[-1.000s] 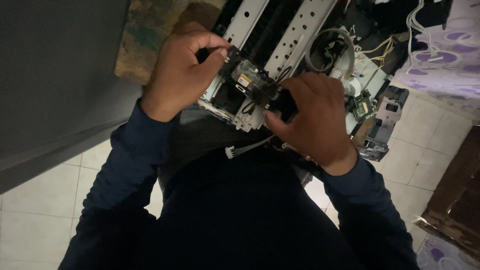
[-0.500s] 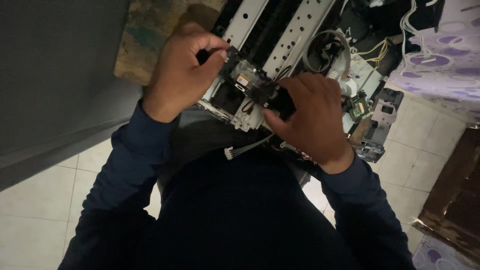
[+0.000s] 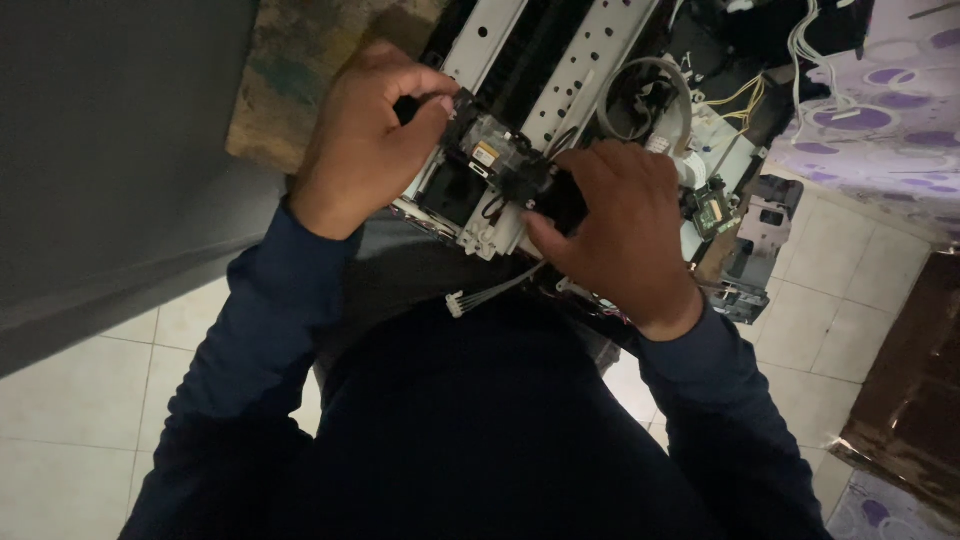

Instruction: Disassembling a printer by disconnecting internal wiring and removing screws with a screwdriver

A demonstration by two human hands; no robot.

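Small black module with a yellowish label (image 3: 497, 160) sits on the near end of a stripped metal chassis (image 3: 560, 80), right between both hands. It looks like a carriage-type part riding on the perforated rails, though the dim light hides how it is fixed.

Left hand (image 3: 365, 140): curled tight, fingertips pinching a black tab at the module's left edge, thumb tucked under. Probably steadying that side.

Right hand (image 3: 615, 225): fingers bent and closed over the module's black right end, thumb pressing on the chassis edge below. Grip from both sides suggests the part is being braced against the frame, my read only.

Chassis rests across the person's lap, tilted away, likely to keep the work close.

Below right hand: loose white connector with thin wires (image 3: 458, 303), hanging free. Beyond right hand: green circuit board (image 3: 716, 203), white tubing loop (image 3: 650, 95), grey bracket part (image 3: 758, 240). Tiled floor (image 3: 70, 400) underneath.
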